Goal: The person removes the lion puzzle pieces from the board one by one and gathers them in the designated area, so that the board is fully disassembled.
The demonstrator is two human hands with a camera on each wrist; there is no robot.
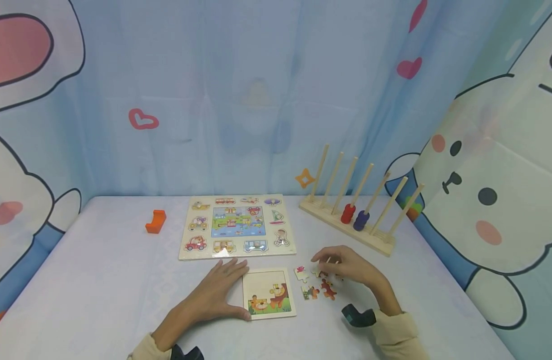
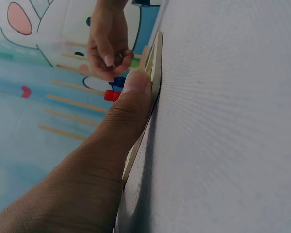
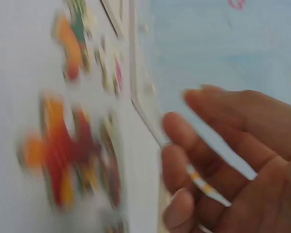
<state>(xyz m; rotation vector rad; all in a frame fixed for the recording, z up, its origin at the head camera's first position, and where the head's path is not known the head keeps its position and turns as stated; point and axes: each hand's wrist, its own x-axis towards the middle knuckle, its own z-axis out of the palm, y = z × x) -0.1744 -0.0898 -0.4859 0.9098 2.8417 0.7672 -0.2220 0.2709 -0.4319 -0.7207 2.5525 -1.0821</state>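
A square wooden puzzle tray (image 1: pixel 270 316) with a few animal pieces fitted in its lower part lies on the white table. My left hand (image 1: pixel 219 292) rests along its left side, fingers spread, the thumb (image 2: pixel 137 82) against the near edge. My right hand (image 1: pixel 348 265) hovers over loose jigsaw pieces right of the tray, fingers loosely bent; nothing shows between its fingertips. Among those pieces are a red-and-orange one (image 1: pixel 328 289), one with a pink patch (image 1: pixel 301 273) and a green-and-orange one (image 1: pixel 310 292). Others lie partly hidden beneath the right hand.
Behind the tray lies a larger vehicle puzzle board (image 1: pixel 278 250). A wooden peg rack (image 1: pixel 384 246) stands at the back right, with red beads (image 1: pixel 348 213) and dark blue beads (image 1: pixel 361 220) on two pegs. An orange block (image 1: pixel 156 222) sits at the back left.
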